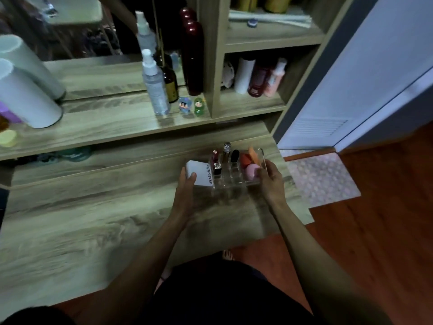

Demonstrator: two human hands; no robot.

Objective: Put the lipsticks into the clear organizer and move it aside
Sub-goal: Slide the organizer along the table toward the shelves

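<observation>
The clear organizer [234, 178] sits near the right end of the wooden tabletop [93, 219]. Upright in its slots are a red lipstick [215, 157], a black-and-silver lipstick [218, 168], a clear-capped tube [226, 148] and a black tube [234, 156]. Orange, red and pink makeup sponges [251, 164] fill its right compartment. A white box [199, 173] marked "4U2skin" stands against its left side. My left hand [185, 191] grips the white box and that left side. My right hand [270, 181] holds the organizer's right end.
A raised shelf [105, 127] behind carries a spray bottle [155, 85], a brown bottle, a dark red bottle [193, 57], two small figurines [191, 106] and a white cylinder [25, 97]. Cubbies at the right hold more bottles. The tabletop's right edge drops to a mat [323, 177] and red floor.
</observation>
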